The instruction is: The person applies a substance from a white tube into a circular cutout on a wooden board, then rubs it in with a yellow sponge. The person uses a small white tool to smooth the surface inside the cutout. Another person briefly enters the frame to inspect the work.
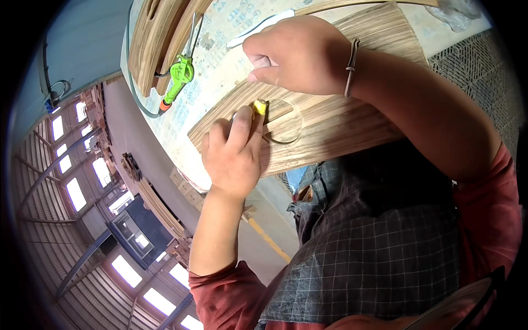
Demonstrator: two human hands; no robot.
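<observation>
A wooden panel (341, 129) with streaked brown grain lies across the worktable in front of me. My left hand (234, 154) rests on its left part, fingers closed around a small yellow object (260, 106) whose kind I cannot make out. Beside those fingertips, a thin curved strip (302, 122) forms a loop on the panel. Above the panel's far side, my right hand (302, 55) is curled with thumb and fingers drawn together. What it pinches, if anything, is hidden.
A green glue gun (180, 74) with an orange end and a cable lies at the left, near curved wooden pieces (151, 41). Beyond my right hand is a white, long tool (264, 27). Crumpled clear plastic (459, 15) sits at the far right.
</observation>
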